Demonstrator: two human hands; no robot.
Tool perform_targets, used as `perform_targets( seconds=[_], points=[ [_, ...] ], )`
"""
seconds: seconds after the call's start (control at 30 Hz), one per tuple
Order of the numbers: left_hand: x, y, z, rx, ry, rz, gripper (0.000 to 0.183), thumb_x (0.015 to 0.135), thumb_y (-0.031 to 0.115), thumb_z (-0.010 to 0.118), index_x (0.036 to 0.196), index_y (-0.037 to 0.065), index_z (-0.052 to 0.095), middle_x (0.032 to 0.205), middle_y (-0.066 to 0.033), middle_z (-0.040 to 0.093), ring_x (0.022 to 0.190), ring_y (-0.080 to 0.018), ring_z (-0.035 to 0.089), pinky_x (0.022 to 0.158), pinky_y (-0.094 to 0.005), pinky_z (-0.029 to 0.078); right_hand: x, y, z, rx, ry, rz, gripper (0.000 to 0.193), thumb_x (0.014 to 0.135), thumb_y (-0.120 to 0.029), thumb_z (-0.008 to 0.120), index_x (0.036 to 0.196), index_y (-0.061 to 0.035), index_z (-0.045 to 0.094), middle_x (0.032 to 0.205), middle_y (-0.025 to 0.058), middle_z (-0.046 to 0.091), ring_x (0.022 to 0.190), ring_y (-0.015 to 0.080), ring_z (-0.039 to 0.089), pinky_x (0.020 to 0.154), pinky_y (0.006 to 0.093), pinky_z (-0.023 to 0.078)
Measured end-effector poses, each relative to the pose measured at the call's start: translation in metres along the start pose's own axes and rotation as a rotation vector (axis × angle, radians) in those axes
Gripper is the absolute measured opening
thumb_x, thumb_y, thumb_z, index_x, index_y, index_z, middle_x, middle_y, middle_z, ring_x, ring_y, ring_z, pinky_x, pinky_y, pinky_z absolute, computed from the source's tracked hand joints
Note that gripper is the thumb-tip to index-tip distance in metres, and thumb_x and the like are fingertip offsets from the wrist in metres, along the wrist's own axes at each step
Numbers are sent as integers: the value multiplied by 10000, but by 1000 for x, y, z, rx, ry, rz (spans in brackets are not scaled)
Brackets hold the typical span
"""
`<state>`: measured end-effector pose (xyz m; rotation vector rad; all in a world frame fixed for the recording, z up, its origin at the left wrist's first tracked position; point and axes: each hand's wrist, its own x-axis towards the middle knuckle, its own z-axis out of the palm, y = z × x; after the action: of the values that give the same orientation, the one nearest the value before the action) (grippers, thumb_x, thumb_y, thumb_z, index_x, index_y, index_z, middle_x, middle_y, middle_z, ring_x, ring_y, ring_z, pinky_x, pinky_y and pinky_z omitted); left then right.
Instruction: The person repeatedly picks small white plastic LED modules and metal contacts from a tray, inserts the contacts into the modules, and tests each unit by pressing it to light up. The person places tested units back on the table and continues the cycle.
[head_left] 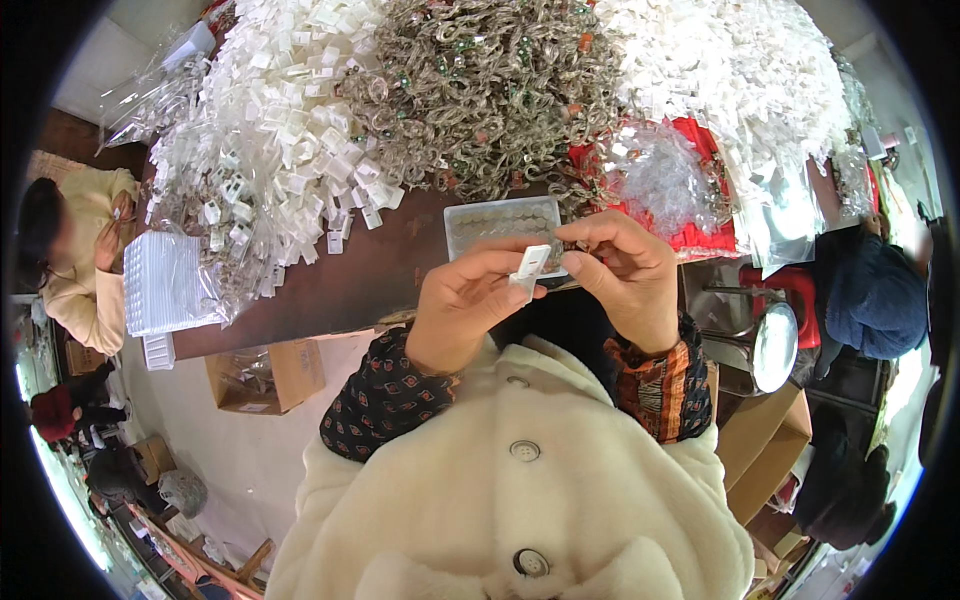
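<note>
On the near side of the tray [480, 205], the left hand [465, 305] pinches a card [533, 262], smooth, white, rectangular, tilted. The right hand [625, 280], thumb and forefinger nearly meeting, grips a tiny dark piece [574, 246], its shape unclear. Beyond the tray heap glinting, tangled strands [480, 90].

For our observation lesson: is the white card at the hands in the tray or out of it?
Out: the left hand holds the card up between thumb and fingers, in front of the tray.
</note>
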<state>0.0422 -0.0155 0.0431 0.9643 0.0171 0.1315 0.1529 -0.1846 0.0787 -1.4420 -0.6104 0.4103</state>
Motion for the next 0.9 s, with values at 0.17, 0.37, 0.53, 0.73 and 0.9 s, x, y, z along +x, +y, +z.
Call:
perform_targets(
  seconds=[0.17, 0.37, 0.53, 0.73, 0.9],
  points=[
    [-10, -1, 2, -6, 33, -103, 356, 950, 96, 660, 1244, -95, 595, 1287, -172, 609, 1091, -246, 643, 950, -404, 545, -2, 9, 23, 338, 112, 41, 214, 916, -23, 706, 1126, 20, 701, 971, 36, 668, 851, 97, 609, 761, 260, 504],
    [-20, 11, -8, -86, 94, -73, 412, 914, 167, 719, 1232, -72, 616, 1272, -198, 630, 1096, -255, 652, 975, -396, 524, -3, 1, 21, -314, 51, -305, 299, 866, -22, 743, 1151, 7, 656, 946, 83, 678, 715, 125, 638, 619, 256, 522],
    [-23, 9, -9, 1, 29, 25, 326, 919, 101, 697, 1204, -51, 647, 1364, -165, 569, 1197, -226, 580, 1021, -372, 467, -4, 0, 28, -715, 38, -607, 258, 726, -15, 830, 908, -58, 652, 854, 64, 672, 695, 235, 610, 630, 331, 505],
    [-25, 5, -9, 50, 84, 79, 377, 896, 167, 741, 1180, -64, 652, 1304, -169, 568, 1145, -247, 611, 1021, -405, 487, -5, 0, 25, -672, -35, -633, 252, 743, -13, 772, 965, -63, 665, 892, 39, 686, 724, 218, 614, 697, 359, 468],
    [-25, 1, -9, 42, 91, 160, 360, 901, 172, 735, 1173, -52, 662, 1323, -159, 542, 1112, -216, 614, 1002, -392, 502, -10, 0, 27, -596, -24, -569, 250, 757, 36, 760, 983, -52, 698, 893, 56, 688, 743, 238, 625, 703, 349, 484]
  ],
)
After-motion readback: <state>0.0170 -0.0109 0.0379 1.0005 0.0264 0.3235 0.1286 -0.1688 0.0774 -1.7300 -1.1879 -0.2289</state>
